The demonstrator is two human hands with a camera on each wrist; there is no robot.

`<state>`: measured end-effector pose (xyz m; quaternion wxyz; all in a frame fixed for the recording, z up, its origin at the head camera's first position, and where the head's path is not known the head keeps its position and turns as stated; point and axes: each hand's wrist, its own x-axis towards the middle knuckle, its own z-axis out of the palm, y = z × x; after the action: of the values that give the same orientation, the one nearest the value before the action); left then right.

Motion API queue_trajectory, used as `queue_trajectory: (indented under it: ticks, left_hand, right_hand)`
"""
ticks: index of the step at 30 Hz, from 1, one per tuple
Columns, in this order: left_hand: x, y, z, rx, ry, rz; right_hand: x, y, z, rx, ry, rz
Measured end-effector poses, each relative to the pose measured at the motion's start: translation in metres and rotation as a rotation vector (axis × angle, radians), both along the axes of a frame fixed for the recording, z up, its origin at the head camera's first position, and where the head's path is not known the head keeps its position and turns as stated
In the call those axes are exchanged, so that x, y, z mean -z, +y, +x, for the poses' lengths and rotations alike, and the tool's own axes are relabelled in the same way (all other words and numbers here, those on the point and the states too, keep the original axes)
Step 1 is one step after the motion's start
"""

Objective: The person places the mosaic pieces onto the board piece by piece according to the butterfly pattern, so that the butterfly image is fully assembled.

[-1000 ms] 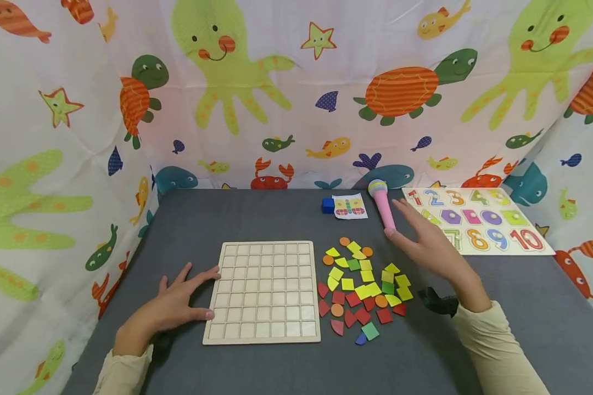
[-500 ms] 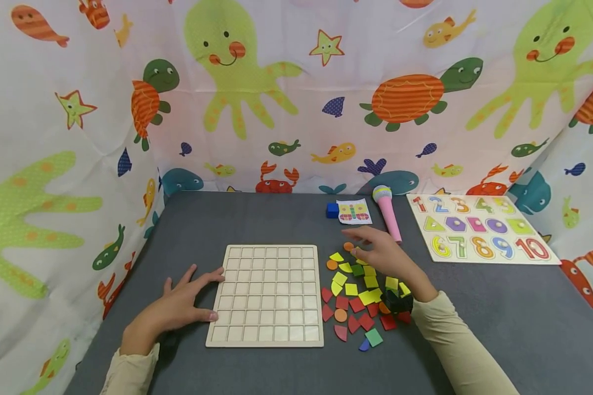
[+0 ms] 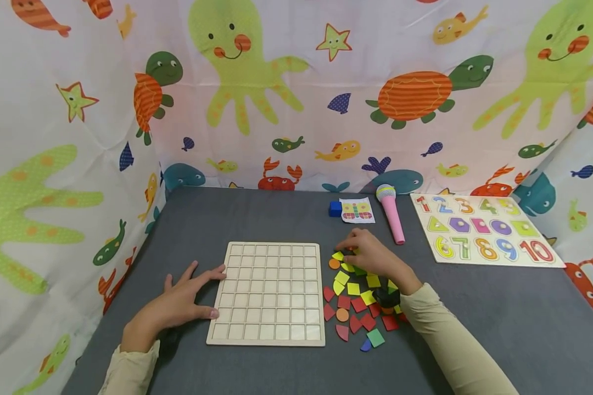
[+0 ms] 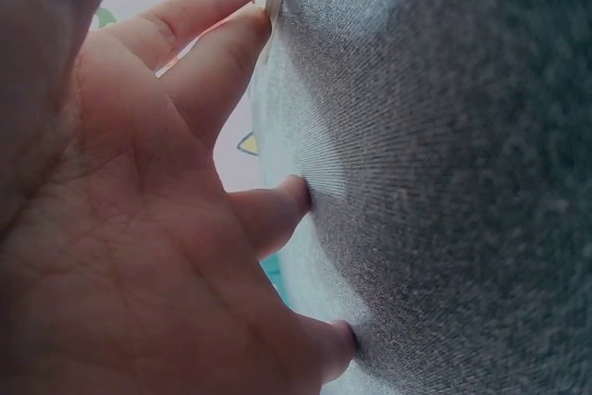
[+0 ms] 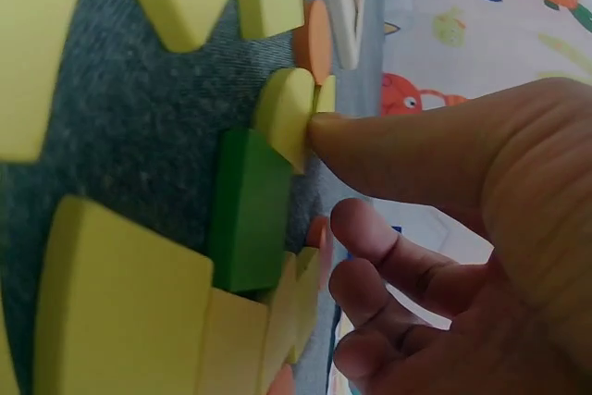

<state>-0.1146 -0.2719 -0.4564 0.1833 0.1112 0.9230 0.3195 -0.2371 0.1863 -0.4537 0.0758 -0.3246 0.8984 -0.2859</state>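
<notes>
My left hand (image 3: 170, 310) lies spread at the left edge of a pale wooden grid board (image 3: 272, 293), with fingertips and thumb at its rim. In the left wrist view, two fingertips are at the board's edge while two others rest on the grey cloth. My right hand (image 3: 370, 255) is low over the far part of a spread of coloured pieces right of the board. The right wrist view shows the thumb (image 5: 398, 150) against a yellow rounded piece (image 5: 285, 108), beside a green block (image 5: 250, 210). A gap shows between the thumb and the visible bent fingers.
Red pieces (image 3: 359, 305), a light green square (image 3: 375, 337) and a blue piece (image 3: 365, 344) lie nearer. Behind are a blue cube (image 3: 335, 209), a butterfly picture card (image 3: 357, 210), a pink toy microphone (image 3: 391, 216) and a number puzzle board (image 3: 499, 227). A printed curtain (image 3: 296, 109) surrounds the table.
My right hand has moved left from beside the microphone and come down over the coloured pieces, its fingers drawing in. The left hand has stayed at the board's edge. The head view has shifted slightly.
</notes>
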Motion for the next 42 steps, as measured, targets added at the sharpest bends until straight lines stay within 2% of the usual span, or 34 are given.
queue_trajectory:
  ticks: [7, 12, 15, 19, 22, 26, 29, 38, 42]
  left_hand:
    - [-0.003, -0.001, 0.002, 0.002, 0.013, -0.002]
    - [-0.002, -0.004, 0.001, 0.002, 0.021, 0.019]
    - [0.000, -0.006, 0.001, -0.002, 0.037, 0.029]
    - [-0.001, -0.006, 0.000, -0.005, 0.030, 0.017]
    - [-0.005, -0.004, -0.001, -0.005, 0.004, -0.001]
    - [-0.010, 0.000, -0.002, -0.015, -0.012, -0.032]
    - [-0.011, 0.000, -0.002, -0.017, -0.016, -0.039]
    - [-0.006, 0.001, -0.003, -0.003, 0.015, -0.025]
    - [-0.006, 0.003, -0.004, 0.001, 0.006, -0.026]
  right_hand:
    - [-0.004, -0.005, -0.003, 0.017, 0.002, 0.034]
    - [-0.007, -0.009, -0.007, 0.052, -0.071, 0.018]
    - [-0.010, -0.011, -0.009, 0.063, -0.113, -0.034]
    - [-0.011, -0.015, -0.011, 0.018, -0.144, -0.105]
    - [-0.010, -0.022, -0.012, -0.022, -0.200, -0.166]
    - [-0.009, -0.038, -0.011, -0.039, -0.261, -0.245]
    - [-0.008, -0.053, -0.010, -0.038, -0.265, -0.273]
    - [-0.011, -0.102, -0.010, -0.080, -0.280, -0.330]
    - [-0.010, -0.122, -0.009, -0.121, -0.323, -0.369]
